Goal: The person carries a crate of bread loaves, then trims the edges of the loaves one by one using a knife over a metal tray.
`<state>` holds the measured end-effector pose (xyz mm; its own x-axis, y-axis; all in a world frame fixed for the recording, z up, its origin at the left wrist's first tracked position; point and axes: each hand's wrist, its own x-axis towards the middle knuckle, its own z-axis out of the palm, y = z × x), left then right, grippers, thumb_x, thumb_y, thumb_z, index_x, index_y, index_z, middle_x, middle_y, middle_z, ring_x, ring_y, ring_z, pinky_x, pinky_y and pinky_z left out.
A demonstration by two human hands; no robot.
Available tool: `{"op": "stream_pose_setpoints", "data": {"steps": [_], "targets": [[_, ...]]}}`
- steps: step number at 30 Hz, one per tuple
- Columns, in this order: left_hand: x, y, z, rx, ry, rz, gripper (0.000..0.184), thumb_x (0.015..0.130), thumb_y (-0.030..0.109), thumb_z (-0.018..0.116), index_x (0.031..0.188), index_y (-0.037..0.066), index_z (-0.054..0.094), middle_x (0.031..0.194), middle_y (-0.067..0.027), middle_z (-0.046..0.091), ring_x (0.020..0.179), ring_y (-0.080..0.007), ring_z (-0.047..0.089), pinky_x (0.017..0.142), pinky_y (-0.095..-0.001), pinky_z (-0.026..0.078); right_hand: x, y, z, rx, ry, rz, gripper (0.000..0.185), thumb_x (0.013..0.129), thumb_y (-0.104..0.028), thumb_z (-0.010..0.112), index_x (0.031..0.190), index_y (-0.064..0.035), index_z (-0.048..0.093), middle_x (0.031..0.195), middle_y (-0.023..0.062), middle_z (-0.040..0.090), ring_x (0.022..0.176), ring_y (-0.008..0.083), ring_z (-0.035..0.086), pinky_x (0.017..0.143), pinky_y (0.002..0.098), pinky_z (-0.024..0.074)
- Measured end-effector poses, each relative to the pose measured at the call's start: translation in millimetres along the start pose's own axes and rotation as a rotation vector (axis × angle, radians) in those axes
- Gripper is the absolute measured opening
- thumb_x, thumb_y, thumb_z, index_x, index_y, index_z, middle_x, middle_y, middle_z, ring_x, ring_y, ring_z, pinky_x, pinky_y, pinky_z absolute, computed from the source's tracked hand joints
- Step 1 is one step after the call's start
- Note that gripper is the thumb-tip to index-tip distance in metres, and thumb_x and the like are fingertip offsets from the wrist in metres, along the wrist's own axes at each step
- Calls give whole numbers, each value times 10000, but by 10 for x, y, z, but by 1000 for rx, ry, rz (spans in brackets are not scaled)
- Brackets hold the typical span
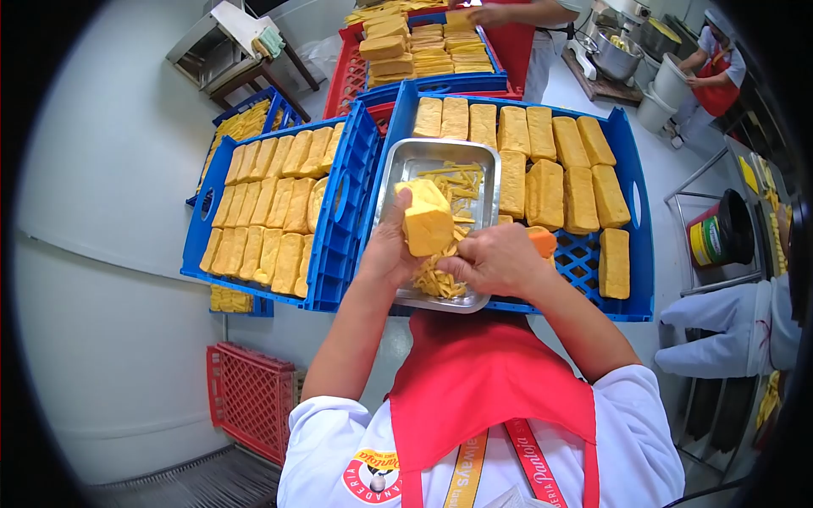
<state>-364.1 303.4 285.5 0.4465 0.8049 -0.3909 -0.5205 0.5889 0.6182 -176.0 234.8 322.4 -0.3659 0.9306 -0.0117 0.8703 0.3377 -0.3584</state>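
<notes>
A red crate (250, 398) stands left, a labelled black bucket (705, 240) right.

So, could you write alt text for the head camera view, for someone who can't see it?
A person's left hand holds a yellow loaf over a metal tray of yellow strips; the right hand is close beside it, an orange handle showing there. Blue crates hold rows of similar loaves nearby.

Room bright from where I stand; light white, fairly even, source out of sight. Shadows soft, darkest in gaps between yellow loaves (511, 131). Metal tray (445, 146) catches glints along rim. Pale wall (102, 212) bows, wide-lens distortion. Black vignette rounds off both sides; right margin murky. Centre reads sharp; distant worker (720, 80) softer, small.
</notes>
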Motion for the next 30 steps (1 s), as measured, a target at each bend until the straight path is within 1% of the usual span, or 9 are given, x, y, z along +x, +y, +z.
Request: {"op": "stream_pose_setpoints", "data": {"steps": [3, 5, 9, 11, 15, 21, 23, 25, 30], "targets": [[80, 106, -16, 162, 3, 102, 550, 940, 486, 673, 1292, 76, 574, 1139, -81, 692, 984, -205, 704, 797, -367, 603, -50, 33, 96, -57, 123, -45, 627, 840, -657, 633, 821, -34, 694, 746, 156, 676, 696, 344, 688, 627, 462, 526], [259, 129, -158, 257, 118, 155, 896, 883, 387, 781, 1522, 48, 252, 1288, -154, 575, 1061, -237, 663, 781, -438, 601, -125, 104, 85, -81, 173, -22, 693, 772, -731, 655, 845, -42, 672, 808, 140, 668, 718, 342, 680, 649, 457, 525], [187, 110, 323, 509, 16, 353, 1016, 909, 321, 759, 1606, 128, 46, 1381, -137, 505, 1118, -231, 628, 843, -400, 585, -400, 344, -102, 40, 270, 115, 611, 787, -641, 734, 907, -43, 695, 732, 120, 652, 643, 266, 662, 593, 418, 508], [308, -30, 522, 535, -84, 317, 923, 925, 280, 744, 1605, 129, 138, 1394, -142, 496, 1143, -231, 618, 891, -351, 558, -610, 442, -359, 472, 429, 347, 548, 812, -563, 761, 768, -25, 669, 666, 135, 644, 620, 287, 656, 560, 399, 485], [503, -491, 994, 1164, -265, 204, 936, 875, 597, 669, 1586, 142, 265, 1508, -327, 305, 1409, -418, 357, 1156, -443, 326, -1125, 602, -669, 851, 666, 622, 371, 896, -378, 764, 794, -31, 682, 605, -24, 554, 568, 58, 495, 500, 280, 382], [445, -1301, 1686, 1672, -431, 273, 911, 895, 610, 624, 1570, 96, 290, 1516, -389, 255, 1349, -495, 438, 1123, -477, 386, -1750, 888, -592, 843, 873, 665, 234, 942, -282, 734, 854, -72, 676, 643, -86, 513, 552, 1, 436, 472, 217, 326], [514, -1431, 1790, 1771, -584, -132, 823, 940, 614, 561, 1544, 94, 357, 1470, -373, 366, 1111, -403, 651, 978, -426, 512, -1912, 871, -574, 805, 880, 685, 235, 948, -278, 728, 834, -82, 666, 638, -93, 500, 561, 2, 428, 482, 213, 322], [923, -1570, 1692, 1966, -701, -8, 685, 952, 502, 574, 1487, 92, 449, 1441, -294, 450, 940, -401, 698, 877, -453, 551, -2043, 900, -497, 792, 847, 708, 249, 954, -278, 721, 811, -84, 653, 634, -96, 484, 567, 8, 416, 487, 218, 320], [1379, -1339, 1879, 2416, -925, 885, 533, 833, 168, 662, 1358, 167, 568, 1338, -106, 549, 1218, -319, 563, 934, -455, 500, -2230, 883, -442, 820, 776, 837, 360, 911, -359, 747, 805, -26, 662, 634, -19, 573, 595, 68, 490, 528, 275, 410]]}}
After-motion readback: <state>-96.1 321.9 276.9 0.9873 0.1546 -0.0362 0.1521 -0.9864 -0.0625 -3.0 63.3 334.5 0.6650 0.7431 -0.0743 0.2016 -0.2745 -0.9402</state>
